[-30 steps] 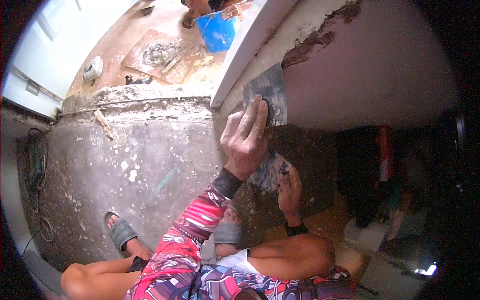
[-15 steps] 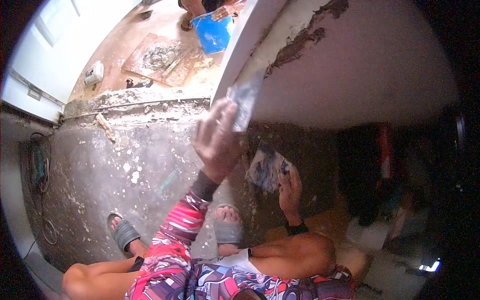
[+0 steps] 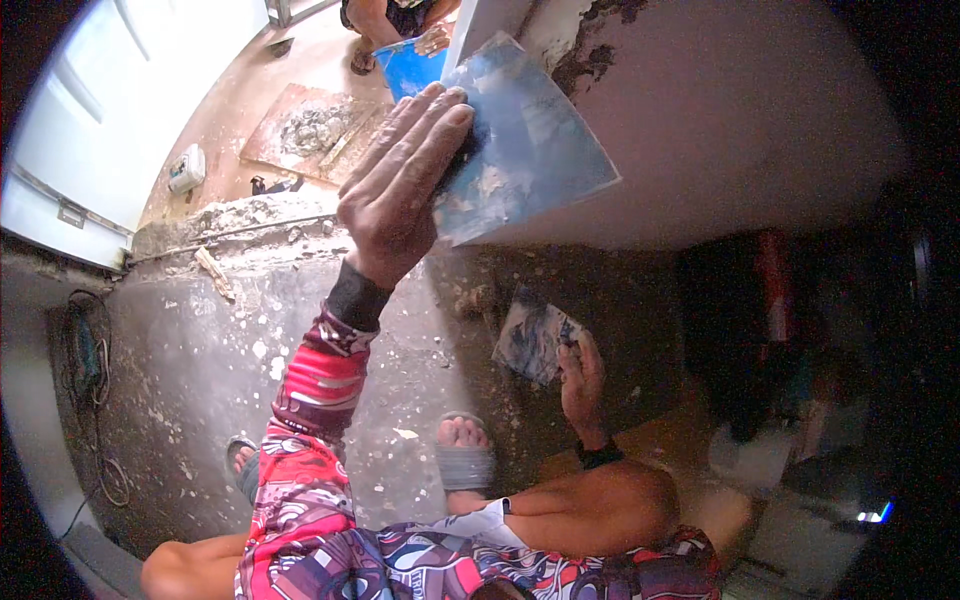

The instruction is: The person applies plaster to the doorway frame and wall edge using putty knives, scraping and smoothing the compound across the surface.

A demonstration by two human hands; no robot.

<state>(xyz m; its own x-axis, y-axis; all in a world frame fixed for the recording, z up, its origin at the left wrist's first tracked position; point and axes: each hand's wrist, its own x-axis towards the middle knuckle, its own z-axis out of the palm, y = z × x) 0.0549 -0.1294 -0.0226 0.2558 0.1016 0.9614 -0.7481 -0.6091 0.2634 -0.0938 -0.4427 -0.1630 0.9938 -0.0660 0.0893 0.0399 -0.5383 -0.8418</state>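
Observation:
My left hand is raised at the doorway's wall end, its fingers closed on a square flat plate smeared with blue-grey and white plaster. The plate is tilted in front of the wall; I cannot tell whether it touches it. Beyond its upper corner, a rough brown patch shows on the wall. Lower right, in shadow, my right hand grips a second, smaller-looking plate by its edge, also streaked with plaster. Its grip is partly hidden.
Past the rubble-strewn threshold, a mortar heap lies on a board. Another person's hand rests by a blue sheet-like thing. A white container stands nearby. A corded tool lies far left.
My left hand has moved up and slightly left, turning its plate so its broad smeared face shows. My right hand and its plate have barely moved.

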